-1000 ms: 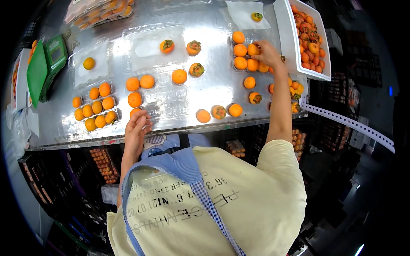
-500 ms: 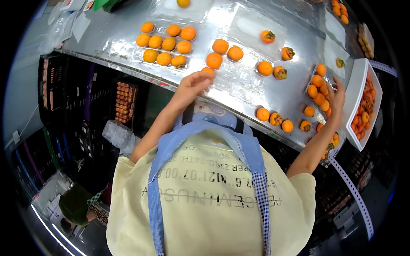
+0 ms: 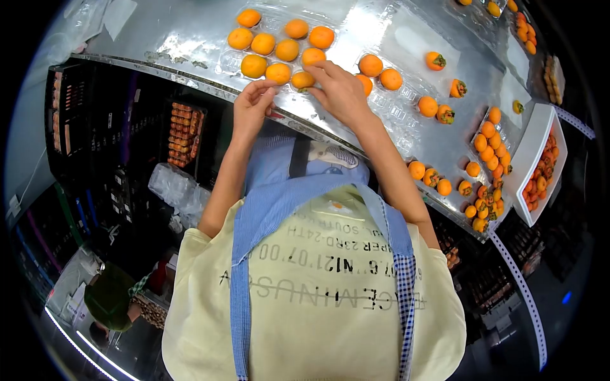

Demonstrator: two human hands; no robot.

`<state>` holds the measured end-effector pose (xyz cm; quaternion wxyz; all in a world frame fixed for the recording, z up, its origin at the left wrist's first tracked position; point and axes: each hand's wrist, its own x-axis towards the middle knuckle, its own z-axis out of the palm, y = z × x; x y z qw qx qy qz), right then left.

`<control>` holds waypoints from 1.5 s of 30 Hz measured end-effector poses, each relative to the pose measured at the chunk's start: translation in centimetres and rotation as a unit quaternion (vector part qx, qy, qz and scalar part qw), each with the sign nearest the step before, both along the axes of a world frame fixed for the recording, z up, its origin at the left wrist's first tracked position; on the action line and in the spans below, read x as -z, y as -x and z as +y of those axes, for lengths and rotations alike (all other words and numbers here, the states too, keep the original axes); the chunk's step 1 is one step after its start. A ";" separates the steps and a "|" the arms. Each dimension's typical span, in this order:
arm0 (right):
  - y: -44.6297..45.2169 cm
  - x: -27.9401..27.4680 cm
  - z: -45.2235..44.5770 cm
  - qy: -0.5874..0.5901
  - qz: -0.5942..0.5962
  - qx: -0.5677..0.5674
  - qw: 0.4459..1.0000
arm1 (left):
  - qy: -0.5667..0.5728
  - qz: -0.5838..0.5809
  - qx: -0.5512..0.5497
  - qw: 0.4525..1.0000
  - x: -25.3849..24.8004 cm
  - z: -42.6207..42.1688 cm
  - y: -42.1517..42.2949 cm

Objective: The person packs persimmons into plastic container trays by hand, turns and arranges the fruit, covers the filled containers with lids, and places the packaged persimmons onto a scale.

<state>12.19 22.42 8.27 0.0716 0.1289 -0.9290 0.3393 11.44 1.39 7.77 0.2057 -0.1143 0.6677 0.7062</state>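
Orange persimmons (image 3: 287, 49) fill a clear plastic tray (image 3: 232, 63) near the table's front edge. My right hand (image 3: 340, 94) reaches over the tray's right front corner, thumb and fingers closed around the corner persimmon (image 3: 302, 80). Just in front of the tray, my left hand (image 3: 253, 106) has its fingers curled and the thumb close to the fingertips, beside a front-row persimmon (image 3: 278, 73). What those fingers pinch, if anything, is hidden. To the right, a second clear tray (image 3: 395, 113) holds a few persimmons, one partly behind my right hand.
More persimmons (image 3: 443, 187) lie along the front edge of the metal table (image 3: 171, 47). Another filled tray (image 3: 490, 147) and a white crate (image 3: 540, 124) of persimmons stand at right. Dark stacked crates (image 3: 95, 140) and a bent-over person (image 3: 111, 295) are at lower left.
My right hand has left the filled tray at right and come across to the left tray's corner persimmon. My left hand has shifted left, away from a loose persimmon. The view has shifted.
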 end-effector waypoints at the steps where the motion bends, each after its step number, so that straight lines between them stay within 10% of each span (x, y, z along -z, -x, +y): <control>1: 0.3 0.7 -0.5 -0.034 -0.013 -0.006 0.999 | -0.006 -0.002 0.003 1.000 0.0 -0.3 0.0; 6: 1.0 0.7 -1.6 -0.082 -0.051 -0.031 0.995 | -0.047 -0.028 0.035 0.998 0.3 -1.4 1.0; 17: 0.2 -4.9 -2.9 0.221 0.023 0.061 0.973 | -0.319 -0.072 0.157 0.932 -3.8 1.0 4.0; 35: -0.6 -6.8 -3.7 0.182 0.011 0.142 0.973 | -0.195 0.056 0.227 0.953 -6.2 1.7 5.5; 45: -1.6 -5.6 -3.4 0.647 -0.194 0.086 0.732 | -0.216 0.087 0.184 0.955 -6.3 1.9 5.7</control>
